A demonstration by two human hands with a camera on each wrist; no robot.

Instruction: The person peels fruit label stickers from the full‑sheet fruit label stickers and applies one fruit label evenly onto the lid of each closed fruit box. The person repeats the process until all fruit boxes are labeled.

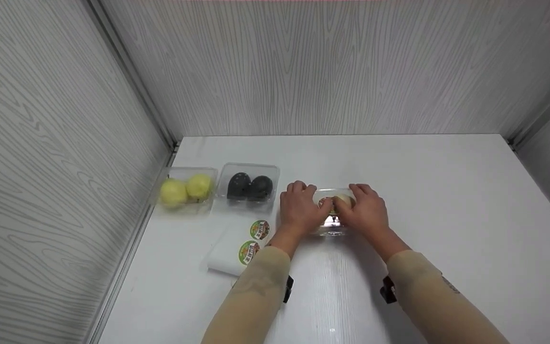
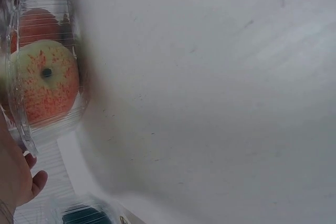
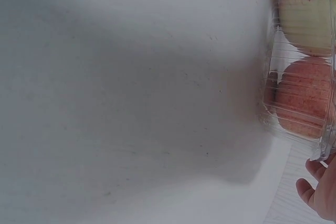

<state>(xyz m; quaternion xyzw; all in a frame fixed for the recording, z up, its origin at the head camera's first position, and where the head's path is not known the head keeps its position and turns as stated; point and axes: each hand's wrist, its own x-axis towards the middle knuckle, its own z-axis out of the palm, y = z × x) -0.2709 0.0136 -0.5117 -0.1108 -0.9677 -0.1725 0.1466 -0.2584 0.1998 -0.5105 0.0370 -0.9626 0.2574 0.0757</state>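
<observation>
A clear plastic fruit box [image 1: 333,233] with a closed lid lies on the white table between both hands. Two red and pale apples show through its ribbed wall: a speckled apple [image 2: 50,85] and a redder apple [image 3: 304,100]. On the lid is a round printed sticker [image 1: 323,202], partly covered by the thumbs. My left hand [image 1: 300,205] holds the box's left side, thumb on the sticker. Opposite it, my right hand [image 1: 365,210] grips the right side with its thumb beside the other one. In both wrist views, fingertips curl at the box's rim.
Left of the hands stand a clear box [image 1: 251,167] with two dark round fruits and another clear box [image 1: 210,179] with two yellow-green fruits. A white sticker sheet [image 1: 225,260] bearing round stickers lies near the left forearm. Walls border the table at the back and sides.
</observation>
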